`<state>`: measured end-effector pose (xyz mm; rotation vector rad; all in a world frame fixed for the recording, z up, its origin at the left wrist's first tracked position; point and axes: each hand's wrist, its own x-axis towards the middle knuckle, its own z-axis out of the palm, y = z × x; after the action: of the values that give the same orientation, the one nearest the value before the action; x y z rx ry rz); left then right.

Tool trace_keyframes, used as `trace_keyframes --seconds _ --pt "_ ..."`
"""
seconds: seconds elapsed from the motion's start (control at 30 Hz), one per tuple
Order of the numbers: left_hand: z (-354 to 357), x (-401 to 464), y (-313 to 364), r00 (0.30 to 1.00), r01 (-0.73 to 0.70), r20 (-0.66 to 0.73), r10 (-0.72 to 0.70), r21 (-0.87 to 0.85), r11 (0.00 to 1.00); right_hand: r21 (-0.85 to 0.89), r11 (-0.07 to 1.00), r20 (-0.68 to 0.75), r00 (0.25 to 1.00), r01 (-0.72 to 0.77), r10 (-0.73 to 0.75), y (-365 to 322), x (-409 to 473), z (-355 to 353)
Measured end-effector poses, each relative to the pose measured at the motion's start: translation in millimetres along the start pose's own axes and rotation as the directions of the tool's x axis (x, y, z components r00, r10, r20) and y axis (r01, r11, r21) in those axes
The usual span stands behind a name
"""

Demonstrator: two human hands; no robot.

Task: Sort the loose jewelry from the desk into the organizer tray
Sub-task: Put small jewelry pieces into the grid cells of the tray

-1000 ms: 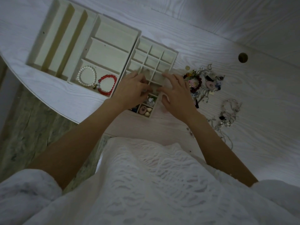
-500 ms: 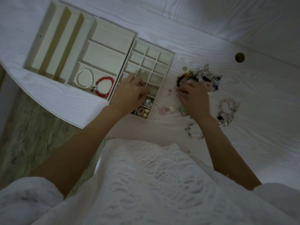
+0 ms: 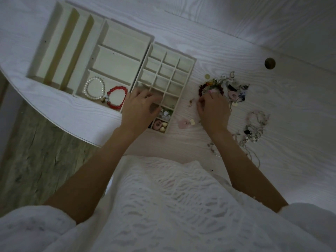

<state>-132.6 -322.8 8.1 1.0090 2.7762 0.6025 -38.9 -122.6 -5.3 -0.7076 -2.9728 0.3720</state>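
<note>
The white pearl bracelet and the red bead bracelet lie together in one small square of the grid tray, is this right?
Not quite. In the head view the white pearl bracelet and the red bead bracelet lie together in a wide compartment of the middle tray, not in the grid tray.

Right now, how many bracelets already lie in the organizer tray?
2: a white pearl bracelet and a red bead bracelet, side by side in one wide compartment of the organizer tray. The left hand may hide others.
</note>
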Motion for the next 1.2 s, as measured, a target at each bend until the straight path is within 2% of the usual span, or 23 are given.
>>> trace_keyframes --seconds 0.17,0.27,0.37,0.63,0.77,0.83,0.97,1.13,1.2 --pt "1 -1 0 1.000 0.011 0.012 -0.011 -0.024 1.000 0.136 0.986 0.024 0.996 -0.093 0.090 -3 3 -13" --pt "1 -1 -1 1.000 0.011 0.015 -0.011 -0.033 0.999 0.041 0.999 -0.013 1.000 0.005 -0.004 -4 -1 -12" --pt "0 0 -1 1.000 -0.001 0.011 0.001 -0.029 1.000 0.005 0.999 0.037 0.998 0.052 -0.052 0 -1 -4" --pt "-1 1 -1 1.000 -0.007 -0.004 0.007 -0.027 1.000 0.045 0.994 0.021 0.995 0.097 -0.098 8 -6 -1" --pt "0 1 -1 1.000 0.003 0.006 -0.002 -0.046 0.999 0.054 0.997 0.036 0.998 0.055 -0.057 7 -9 3" --pt "0 1 -2 1.000 0.003 0.013 -0.003 -0.042 0.999 0.128 0.991 0.025 0.999 0.022 -0.026 4 -9 -2" --pt "-1 3 -2 1.000 0.009 0.021 -0.008 -0.036 0.999 0.437 0.899 0.074 0.997 -0.004 -0.031 -20 -2 -22" --pt "0 4 -3 0.999 0.004 0.032 -0.003 -0.022 1.000 0.300 0.938 0.027 0.981 0.173 -0.190 -54 8 -12" --pt "-1 5 -3 0.999 0.006 0.038 -0.005 -0.010 1.000 0.283 0.938 0.021 0.977 0.199 -0.214 -58 10 -5"
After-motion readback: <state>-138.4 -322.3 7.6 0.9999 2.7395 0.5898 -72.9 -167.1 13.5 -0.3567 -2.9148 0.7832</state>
